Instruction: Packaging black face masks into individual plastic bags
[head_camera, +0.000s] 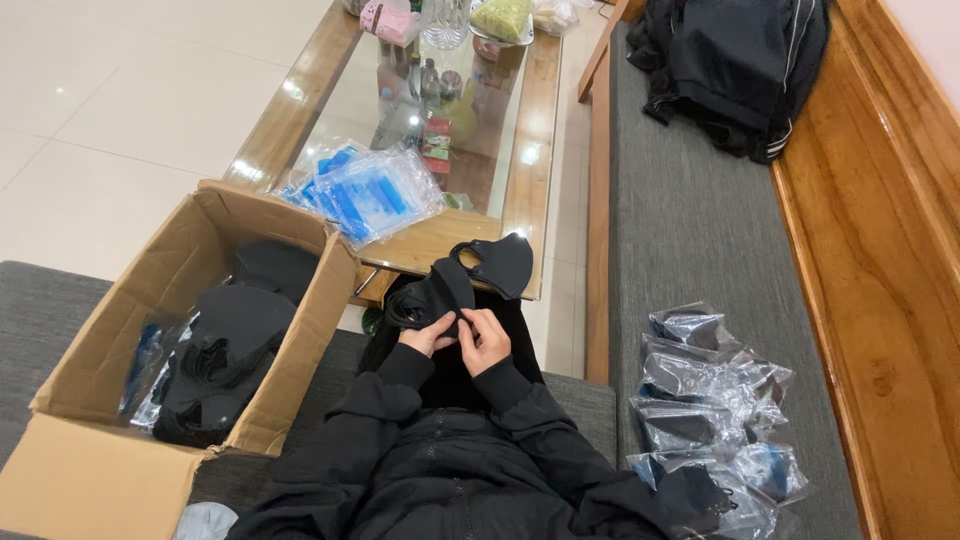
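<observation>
In the lap of the person, both hands meet at the lower edge of a stack of black face masks (437, 297), which rests on the dark-clothed knees. The left hand (427, 337) has its grip pressed together, pinching the stack from below, thumb on top. The right hand (486, 341) sits touching it on the other side, fingers curled and its grip pinching the same stack at the near edge. Just above the right grip, a single black mask (497, 263) with an ear loop lies on the front edge of the glass-topped wooden bench (530, 150), partly overhanging it. Further up and to the left of the grips, a loose pile of clear packets with blue print (362, 195) lies on the bench, and bottles and bowls stand at its far end. To the left of the left grip, an open cardboard box (95, 330) stands on the grey cushion, holding more black masks (225, 345). Well to the right of the right grip, a heap of clear bags with dark masks inside (705, 400) lies on the grey sofa seat (700, 230), and a black jacket (735, 60) is bunched at the far end of that seat, against the wooden backrest.
</observation>
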